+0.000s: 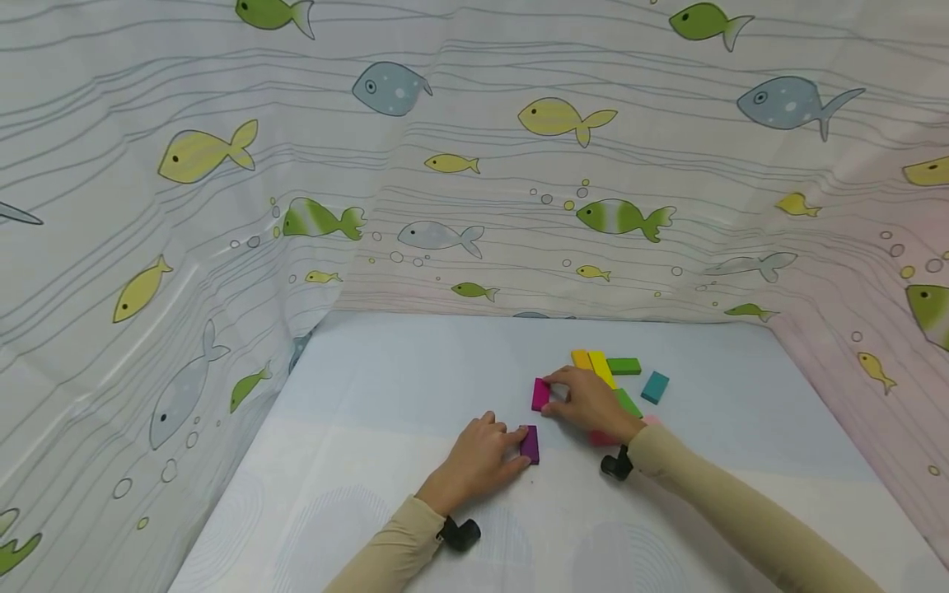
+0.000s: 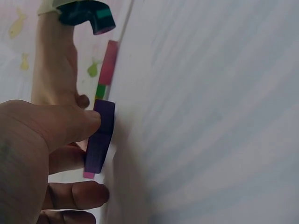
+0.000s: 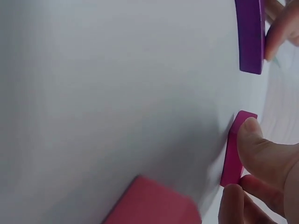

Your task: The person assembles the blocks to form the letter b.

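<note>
My left hand [image 1: 478,457] pinches a purple block [image 1: 530,445] lengthwise, thumb at its near end and index finger at the far one. Up close in the left wrist view, the thumb lies on an end of this purple block [image 2: 99,140]. Just beyond it, my right hand [image 1: 589,403] holds a magenta block [image 1: 541,395] between thumb and fingers by its two ends. The right wrist view has the thumb on the end of the magenta block [image 3: 231,161]. Both blocks lie flat on the pale table, with a small gap between them.
Around my right hand lie an orange block [image 1: 581,359], a yellow block [image 1: 602,369], a green block [image 1: 624,366], another green block [image 1: 628,403] and a teal block [image 1: 656,387]. A red block [image 1: 604,439] is partly under the right wrist. A fish-patterned curtain [image 1: 504,189] encloses the table.
</note>
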Tool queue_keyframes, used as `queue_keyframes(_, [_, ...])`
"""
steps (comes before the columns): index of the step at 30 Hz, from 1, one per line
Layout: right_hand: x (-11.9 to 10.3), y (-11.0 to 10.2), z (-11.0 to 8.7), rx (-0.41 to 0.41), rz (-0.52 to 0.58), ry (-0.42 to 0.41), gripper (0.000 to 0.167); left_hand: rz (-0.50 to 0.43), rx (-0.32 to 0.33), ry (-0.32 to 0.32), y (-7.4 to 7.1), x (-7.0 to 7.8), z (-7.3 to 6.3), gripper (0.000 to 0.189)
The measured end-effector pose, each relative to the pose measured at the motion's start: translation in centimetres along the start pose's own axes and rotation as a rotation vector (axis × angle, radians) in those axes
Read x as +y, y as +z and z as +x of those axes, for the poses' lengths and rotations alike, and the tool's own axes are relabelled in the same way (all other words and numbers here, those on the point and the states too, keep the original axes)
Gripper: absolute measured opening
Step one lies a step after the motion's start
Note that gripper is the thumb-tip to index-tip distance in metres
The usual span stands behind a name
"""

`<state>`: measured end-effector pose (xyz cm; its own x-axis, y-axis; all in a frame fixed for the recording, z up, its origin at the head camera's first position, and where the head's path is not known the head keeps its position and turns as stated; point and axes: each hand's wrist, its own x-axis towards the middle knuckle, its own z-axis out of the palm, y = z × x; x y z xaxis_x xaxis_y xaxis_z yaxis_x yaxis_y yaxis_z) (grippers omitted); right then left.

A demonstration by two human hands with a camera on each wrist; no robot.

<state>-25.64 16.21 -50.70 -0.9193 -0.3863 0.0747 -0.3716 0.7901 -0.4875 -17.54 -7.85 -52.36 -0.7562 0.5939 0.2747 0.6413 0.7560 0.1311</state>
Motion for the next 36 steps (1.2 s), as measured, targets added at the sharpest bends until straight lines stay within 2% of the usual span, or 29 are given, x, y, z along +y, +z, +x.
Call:
queue_keyframes(7, [0.1, 0.5, 1.0, -0.015, 0.042, -0.025, 0.054, -0.005, -0.01, -0.002, -0.4, 0.0, 0.0, 0.041])
queue_keyframes(14, [-0.7, 0.3, 1.7, -0.103, 0.158, 0.059, 0.057, -0.011, -0.03, -0.017, -0.2, -0.4, 0.0, 0.043])
queue_keyframes(23, [-0.9, 0.3, 1.9, -0.16, 0.214, 0.089, 0.058, -0.001, -0.016, -0.019, 0.1, -0.6, 0.0, 0.042])
queue_keyframes(30, [-1.2, 0.3, 1.9, -0.193, 0.241, 0.055, 0.057, 0.036, 0.006, -0.022, 0.0, -0.6, 0.1, 0.043])
queue_keyframes(36, [-1.7, 0.4, 1.4, -0.238, 0.29, 0.024, 0.056, 0.038, -0.001, -0.036, 0.0, -0.6, 0.1, 0.043])
